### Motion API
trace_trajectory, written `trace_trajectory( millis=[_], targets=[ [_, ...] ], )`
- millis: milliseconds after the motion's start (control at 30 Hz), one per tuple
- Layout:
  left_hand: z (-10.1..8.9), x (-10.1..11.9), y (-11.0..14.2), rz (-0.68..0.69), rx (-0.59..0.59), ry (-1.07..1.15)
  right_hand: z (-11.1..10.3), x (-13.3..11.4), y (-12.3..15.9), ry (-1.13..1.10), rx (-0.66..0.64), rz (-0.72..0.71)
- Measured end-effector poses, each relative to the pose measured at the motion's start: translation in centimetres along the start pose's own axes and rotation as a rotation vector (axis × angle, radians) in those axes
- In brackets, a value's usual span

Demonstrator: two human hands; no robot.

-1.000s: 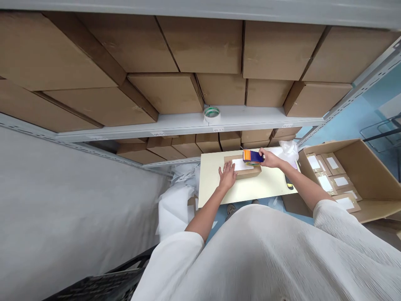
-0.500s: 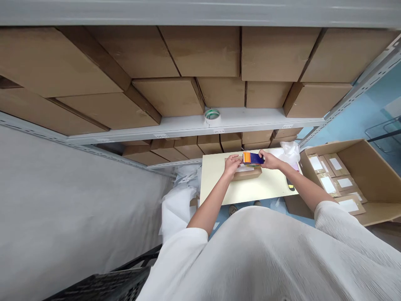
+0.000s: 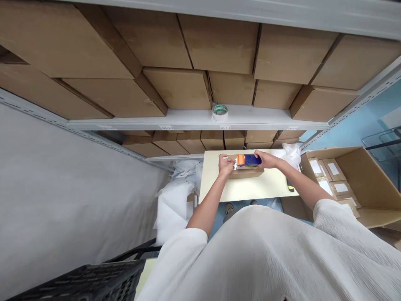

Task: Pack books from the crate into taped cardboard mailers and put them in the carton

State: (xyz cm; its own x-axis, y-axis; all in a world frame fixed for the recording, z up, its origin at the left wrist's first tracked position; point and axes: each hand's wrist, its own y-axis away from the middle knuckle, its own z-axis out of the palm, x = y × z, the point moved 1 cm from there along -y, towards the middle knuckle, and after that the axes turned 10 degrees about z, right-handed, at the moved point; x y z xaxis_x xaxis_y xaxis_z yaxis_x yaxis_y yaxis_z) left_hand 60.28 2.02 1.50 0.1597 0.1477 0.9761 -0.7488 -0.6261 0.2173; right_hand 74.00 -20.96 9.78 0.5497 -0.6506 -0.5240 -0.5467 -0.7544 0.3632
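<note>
My right hand (image 3: 265, 159) grips a blue and orange tape dispenser (image 3: 249, 159) by its right end. The dispenser lies level over a brown cardboard box (image 3: 247, 172), its orange end pointing left. My left hand (image 3: 226, 164) is at the left end of the box, fingers curled, with the fingertips close to the orange end. Something small and shiny shows at those fingertips, too small to make out. Under the box is a pale yellow table (image 3: 216, 186). Part of the box top is hidden by the dispenser and my hands.
A large open carton (image 3: 372, 179) holding several labelled boxes stands to the right. Shelves of brown boxes (image 3: 233, 50) rise ahead, with a tape roll (image 3: 219, 111) on the ledge. White wrapping (image 3: 172, 209) hangs at left; a black crate (image 3: 94, 282) is lower left.
Both hands and the dispenser have shifted slightly left over the box. My left hand has moved a little away from the orange end. The head view has turned slightly.
</note>
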Motion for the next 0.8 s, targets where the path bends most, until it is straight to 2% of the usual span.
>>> trace_trajectory(
  millis=[200,300,467,600,800],
  targets=[
    [-1.8,-1.2,-1.5,0.047,0.050,0.037,-0.8,-1.7,-1.1,0.070,-0.024,-0.010],
    [-3.9,-2.1,-2.6,0.072,0.106,0.033,-1.5,-1.7,-1.3,0.105,-0.023,0.013],
    [-6.9,-4.3,-3.8,0.007,0.134,0.045,-2.1,-1.3,-1.4,0.157,-0.033,0.081],
    [-7.5,-5.8,-4.1,-0.024,0.168,0.063,-1.5,-2.0,-2.1,0.184,0.003,0.017],
    [-7.2,-7.4,-4.3,-0.067,0.174,0.067,-1.1,-3.2,-2.9,0.204,0.023,-0.002]
  ],
)
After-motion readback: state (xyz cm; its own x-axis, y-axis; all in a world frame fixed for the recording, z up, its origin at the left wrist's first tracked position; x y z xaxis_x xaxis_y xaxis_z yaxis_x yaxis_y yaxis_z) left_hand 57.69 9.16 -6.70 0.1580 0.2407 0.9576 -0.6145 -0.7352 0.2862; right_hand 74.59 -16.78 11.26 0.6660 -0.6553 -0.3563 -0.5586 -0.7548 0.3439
